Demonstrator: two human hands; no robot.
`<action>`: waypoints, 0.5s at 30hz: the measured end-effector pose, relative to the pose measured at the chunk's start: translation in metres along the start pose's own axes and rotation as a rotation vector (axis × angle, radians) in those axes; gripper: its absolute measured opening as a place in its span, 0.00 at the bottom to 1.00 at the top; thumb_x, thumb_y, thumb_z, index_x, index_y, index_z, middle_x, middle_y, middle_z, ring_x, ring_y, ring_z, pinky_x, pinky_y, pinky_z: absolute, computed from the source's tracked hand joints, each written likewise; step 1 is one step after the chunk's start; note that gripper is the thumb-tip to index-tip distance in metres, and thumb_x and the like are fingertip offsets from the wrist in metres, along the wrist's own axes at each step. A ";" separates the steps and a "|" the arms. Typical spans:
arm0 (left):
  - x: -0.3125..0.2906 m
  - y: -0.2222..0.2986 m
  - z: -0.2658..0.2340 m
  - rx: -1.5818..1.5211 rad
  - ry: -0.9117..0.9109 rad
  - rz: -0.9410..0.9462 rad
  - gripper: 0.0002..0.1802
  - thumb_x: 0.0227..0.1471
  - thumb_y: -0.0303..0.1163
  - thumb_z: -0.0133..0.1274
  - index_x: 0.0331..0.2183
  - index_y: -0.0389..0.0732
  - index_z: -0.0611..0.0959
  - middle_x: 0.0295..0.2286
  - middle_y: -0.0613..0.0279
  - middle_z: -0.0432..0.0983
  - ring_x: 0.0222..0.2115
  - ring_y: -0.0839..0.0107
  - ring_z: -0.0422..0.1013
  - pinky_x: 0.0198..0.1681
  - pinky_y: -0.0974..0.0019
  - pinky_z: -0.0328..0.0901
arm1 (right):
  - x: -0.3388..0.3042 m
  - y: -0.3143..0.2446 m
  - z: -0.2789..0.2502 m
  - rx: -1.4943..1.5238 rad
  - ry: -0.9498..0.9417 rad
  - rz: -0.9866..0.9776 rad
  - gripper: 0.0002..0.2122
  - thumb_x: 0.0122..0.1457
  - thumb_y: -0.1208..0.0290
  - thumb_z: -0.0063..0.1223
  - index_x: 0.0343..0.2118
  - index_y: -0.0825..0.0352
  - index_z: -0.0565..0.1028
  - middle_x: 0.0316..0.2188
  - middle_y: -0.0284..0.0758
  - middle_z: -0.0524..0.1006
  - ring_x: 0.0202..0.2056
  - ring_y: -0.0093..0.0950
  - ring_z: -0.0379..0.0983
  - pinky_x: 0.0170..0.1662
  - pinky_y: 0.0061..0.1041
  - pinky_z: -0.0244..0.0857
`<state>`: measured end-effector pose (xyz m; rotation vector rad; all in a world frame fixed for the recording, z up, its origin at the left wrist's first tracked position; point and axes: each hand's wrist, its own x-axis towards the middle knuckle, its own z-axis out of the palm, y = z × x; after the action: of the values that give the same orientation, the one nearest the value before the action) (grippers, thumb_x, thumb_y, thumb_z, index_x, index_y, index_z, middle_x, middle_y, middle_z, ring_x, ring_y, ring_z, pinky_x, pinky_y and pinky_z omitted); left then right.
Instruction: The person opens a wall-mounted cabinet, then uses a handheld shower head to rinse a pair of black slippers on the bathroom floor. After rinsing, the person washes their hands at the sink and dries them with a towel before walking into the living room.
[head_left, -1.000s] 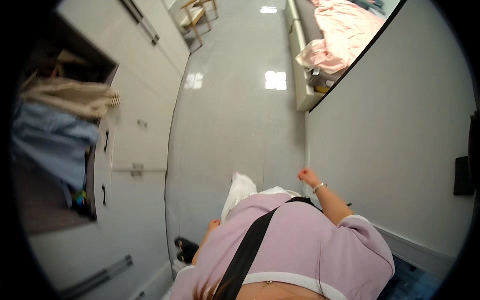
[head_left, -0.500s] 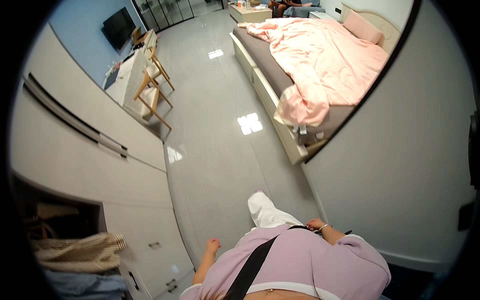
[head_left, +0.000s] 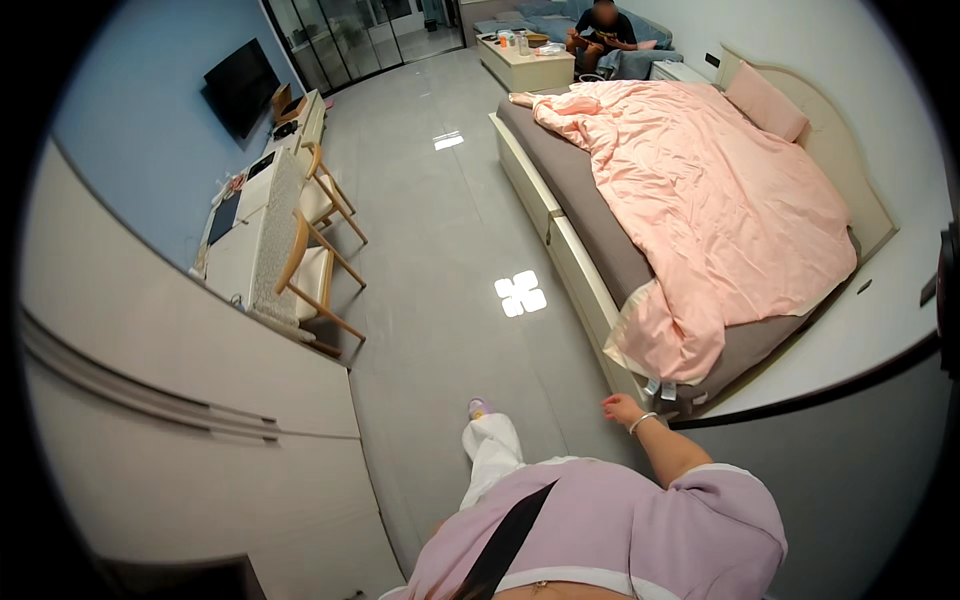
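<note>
My right hand (head_left: 622, 408) swings out in front of me with a bracelet (head_left: 642, 422) on its wrist. Its fingers are loosely bent and a little apart, and they hold nothing. The hand is nearest to the foot corner of the bed (head_left: 560, 265), without visibly touching it. My left hand is hidden by my body. On the bed lies a rumpled pink quilt (head_left: 700, 200), its near corner hanging toward the bed's foot. My foot in a light purple slipper (head_left: 479, 407) steps forward on the grey floor tiles (head_left: 420, 280).
Pale wardrobe doors (head_left: 200, 350) stand along my left. Beyond them are a desk (head_left: 235, 250) and wooden chairs (head_left: 315, 270), with a television (head_left: 243, 85) on the blue wall. A wall edge (head_left: 800, 400) is close on my right. Far off, a person (head_left: 600, 40) sits beside a low table (head_left: 525, 65).
I have moved forward, so the bed and chairs appear nearer. My right hand has swung out from my waist; my left hand has dropped out of sight. The open wardrobe shelf with clothes has left view.
</note>
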<state>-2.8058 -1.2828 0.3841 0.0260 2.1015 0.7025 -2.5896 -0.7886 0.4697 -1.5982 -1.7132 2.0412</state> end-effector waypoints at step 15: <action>0.358 0.471 -0.233 -0.201 0.033 0.108 0.09 0.45 0.31 0.45 0.27 0.35 0.75 0.19 0.60 0.72 0.18 0.73 0.68 0.23 0.72 0.64 | 0.234 -0.228 0.068 0.079 0.140 0.369 0.07 0.47 0.70 0.47 0.31 0.60 0.70 0.24 0.28 0.71 0.26 0.21 0.70 0.24 0.23 0.58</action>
<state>-3.3100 -0.9009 0.4484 0.0175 2.0632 0.9822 -2.8712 -0.6098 0.4757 -2.1025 -1.3554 2.0463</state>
